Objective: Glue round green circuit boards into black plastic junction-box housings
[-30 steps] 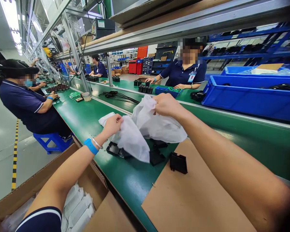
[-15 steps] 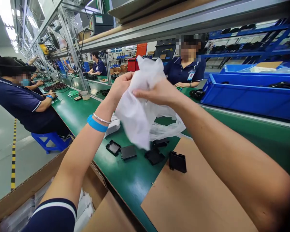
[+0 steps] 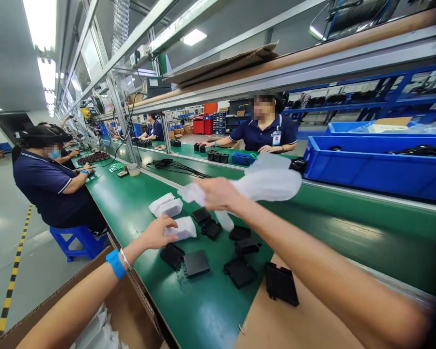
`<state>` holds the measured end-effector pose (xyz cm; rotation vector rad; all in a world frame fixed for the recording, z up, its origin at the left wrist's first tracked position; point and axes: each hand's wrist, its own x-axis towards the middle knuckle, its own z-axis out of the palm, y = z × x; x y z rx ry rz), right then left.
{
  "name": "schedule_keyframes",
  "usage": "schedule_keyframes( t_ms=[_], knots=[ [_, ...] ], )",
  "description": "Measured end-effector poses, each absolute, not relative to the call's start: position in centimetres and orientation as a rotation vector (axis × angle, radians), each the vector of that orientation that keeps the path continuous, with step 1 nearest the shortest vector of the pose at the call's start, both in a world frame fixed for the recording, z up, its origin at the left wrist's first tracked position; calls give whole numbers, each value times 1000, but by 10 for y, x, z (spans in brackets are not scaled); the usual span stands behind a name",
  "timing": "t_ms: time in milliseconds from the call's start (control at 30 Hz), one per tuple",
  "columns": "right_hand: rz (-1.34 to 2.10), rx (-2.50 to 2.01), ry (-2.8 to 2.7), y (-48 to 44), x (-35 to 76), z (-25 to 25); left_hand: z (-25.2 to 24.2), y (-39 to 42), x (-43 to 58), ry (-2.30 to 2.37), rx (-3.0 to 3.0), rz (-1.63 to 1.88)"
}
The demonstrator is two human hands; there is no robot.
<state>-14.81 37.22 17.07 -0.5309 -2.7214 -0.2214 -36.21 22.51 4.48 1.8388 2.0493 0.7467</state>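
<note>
My right hand (image 3: 220, 193) is closed on a thin white packing bag (image 3: 271, 182), which trails out to the right, blurred by motion. My left hand (image 3: 158, 232) has its thumb and fingers around the near end of a white wrapped packet (image 3: 184, 228) on the green bench. Just behind lie more white wrapped packets (image 3: 166, 205). Between and below the hands are several black plastic cases, among them a flat black case (image 3: 196, 263) and an open black case (image 3: 240, 272). Another black case (image 3: 281, 283) stands on the cardboard sheet (image 3: 272, 325).
An open cardboard box (image 3: 132, 303) with white packets sits below my left arm. Blue bins (image 3: 378, 162) stand at the right behind the bench, under an overhead shelf rail (image 3: 232, 94). One co-worker (image 3: 263, 131) sits opposite, another (image 3: 47, 169) at the left.
My hands have come apart. The left has dropped to a wrapped packet on the bench, while the right has carried the white bag lower. The view has tilted up.
</note>
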Motion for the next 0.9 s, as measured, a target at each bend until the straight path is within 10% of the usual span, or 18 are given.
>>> schedule_keyframes(
  t_ms=[233,900],
  knots=[
    [74,-598,-3219,371,-223,95,34,250,-394,2181,1507,735],
    [165,-641,-3059,372,-231,115,45,257,-387,1908,1032,1189]
  ],
)
